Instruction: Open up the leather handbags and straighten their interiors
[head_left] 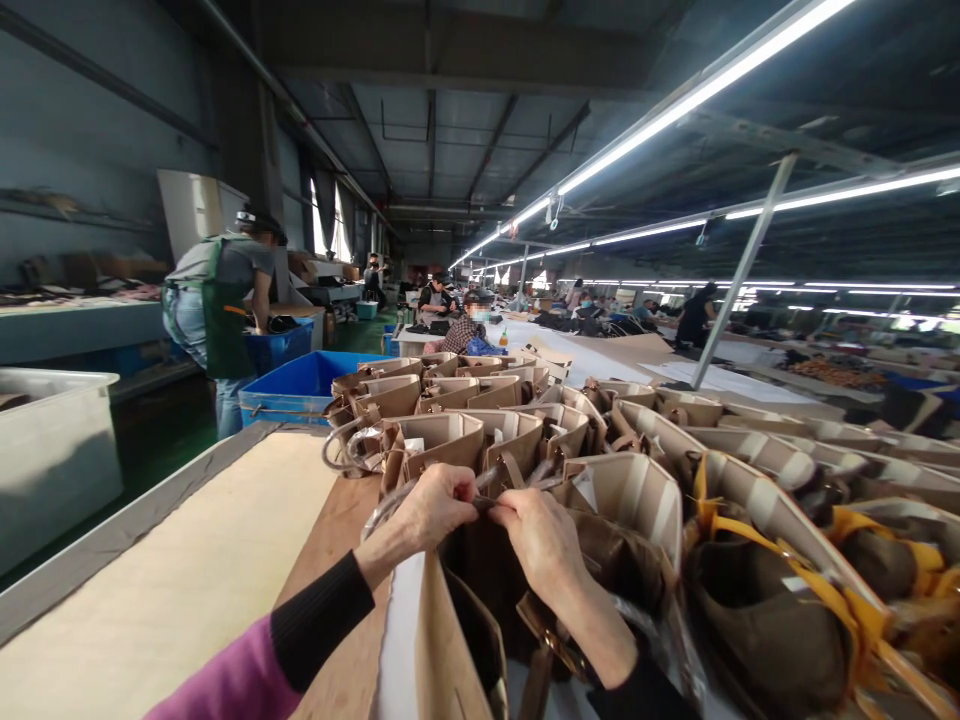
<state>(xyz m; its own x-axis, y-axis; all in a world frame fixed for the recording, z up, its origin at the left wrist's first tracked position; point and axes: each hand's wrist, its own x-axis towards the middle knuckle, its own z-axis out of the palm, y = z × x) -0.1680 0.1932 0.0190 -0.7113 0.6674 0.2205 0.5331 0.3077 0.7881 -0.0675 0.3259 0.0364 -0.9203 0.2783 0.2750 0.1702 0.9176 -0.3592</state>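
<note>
My left hand [435,508] and my right hand [543,540] are close together, each pinching a thin dark strap [484,503] that spans the short gap between them. Whether it is one bag's handle cannot be made out. Under my hands stands an open brown handbag [469,625], its inside in shadow. A pale looped handle in clear wrap [382,512] curves out behind my left wrist. Below my right wrist hangs a brown strap with a metal buckle [551,632]. Just beyond is a beige-lined bag [630,485].
Rows of similar bags crowd the table ahead and right, some with yellow straps [776,545]. A cream board [172,560] lies on the left. Beyond it are a blue bin [307,385] and a white tub [56,440]. A person in a green apron [229,300] bends at left.
</note>
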